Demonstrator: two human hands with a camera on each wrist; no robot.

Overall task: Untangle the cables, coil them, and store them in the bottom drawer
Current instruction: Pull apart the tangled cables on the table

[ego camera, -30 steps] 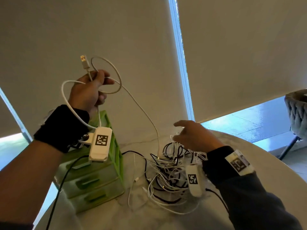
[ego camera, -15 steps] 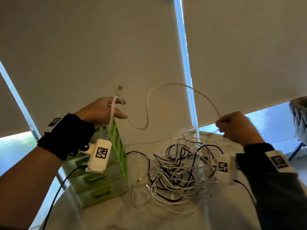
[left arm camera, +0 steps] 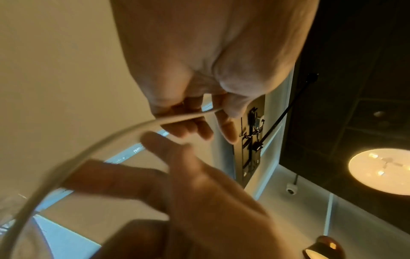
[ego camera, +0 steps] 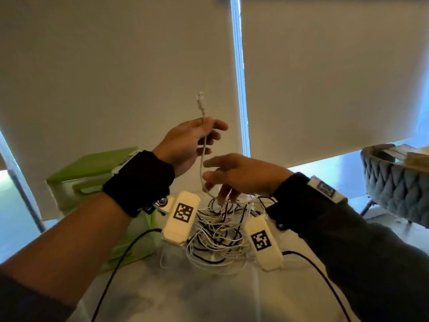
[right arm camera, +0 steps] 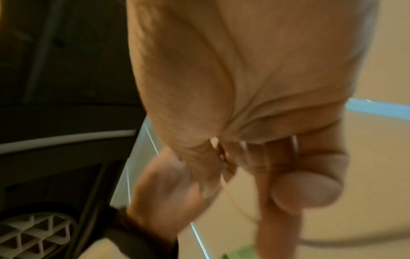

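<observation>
pale blinds (ego camera: 116, 66), marble table (ego camera: 185, 298), tangled cables (ego camera: 218, 231)

blurred right hand (right arm camera: 244, 84), left hand (right arm camera: 173, 189) (beyond)

the white cable (ego camera: 201, 156) is sheathed in smooth, matt plastic, with a metal plug tip. the tangled cables (ego camera: 218, 231) are seen in white and black plastic. the drawer unit (ego camera: 88, 180) is made of glossy translucent green plastic. the bench (ego camera: 185, 296) is finished like polished marble. the chair (ego camera: 394, 182) is covered in quilted, velvety cloth.
</observation>
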